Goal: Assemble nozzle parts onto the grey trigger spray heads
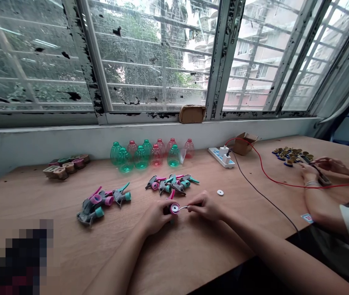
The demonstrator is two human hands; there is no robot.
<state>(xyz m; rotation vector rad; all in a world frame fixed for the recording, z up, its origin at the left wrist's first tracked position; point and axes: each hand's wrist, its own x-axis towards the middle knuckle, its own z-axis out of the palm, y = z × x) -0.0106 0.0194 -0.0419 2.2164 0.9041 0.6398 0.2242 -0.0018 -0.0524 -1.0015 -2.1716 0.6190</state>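
My left hand (155, 217) is wrapped round a spray trigger head (172, 195) with a pink trigger and pink collar, its open end facing me. A white washer (175, 208) sits within the collar. In my right hand (207, 206) is a thin curved metal tool (183, 207), which looks like tweezers; its tip reaches the washer's edge. Another white washer (220, 192) lies on the table to the right. Just beyond my hands is a pile of grey spray trigger heads (174, 185) with pink and teal parts. A second group of trigger heads (96, 205) lies to the left.
Green and red clear bottles (141, 157) stand along the wall. A power strip (221, 157) carries red and black cables, near a cardboard box (244, 143). Small containers (66, 166) are at the left. At the right, another person's hands (312, 172) work beside gold-and-blue parts (293, 155).
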